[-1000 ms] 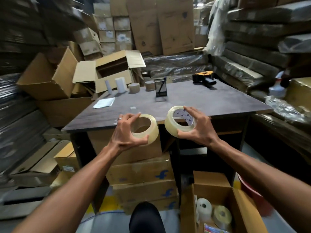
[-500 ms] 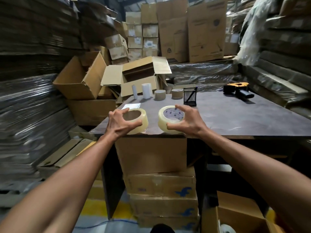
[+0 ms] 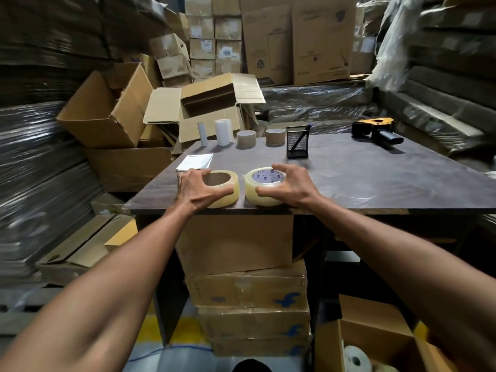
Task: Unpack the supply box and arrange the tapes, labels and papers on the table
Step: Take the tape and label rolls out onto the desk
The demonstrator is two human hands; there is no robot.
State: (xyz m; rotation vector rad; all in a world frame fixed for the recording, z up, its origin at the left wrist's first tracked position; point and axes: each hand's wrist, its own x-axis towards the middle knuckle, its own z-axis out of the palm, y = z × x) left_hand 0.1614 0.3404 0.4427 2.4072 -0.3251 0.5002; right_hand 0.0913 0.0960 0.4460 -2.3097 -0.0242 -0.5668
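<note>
- Your left hand (image 3: 197, 187) has brought its tape (image 3: 224, 190) down from mid-air onto the table (image 3: 375, 178).
- Your right hand (image 3: 291, 185) has likewise set its roll (image 3: 261, 187) down, just beside.

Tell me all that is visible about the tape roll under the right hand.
The clear tape roll looks like glossy, pale yellowish plastic film. It lies flat near the front edge of the dark table, hole upward, and its core bears blue print. The right hand grips its rim. A second roll sits close on its left, apart.
</note>
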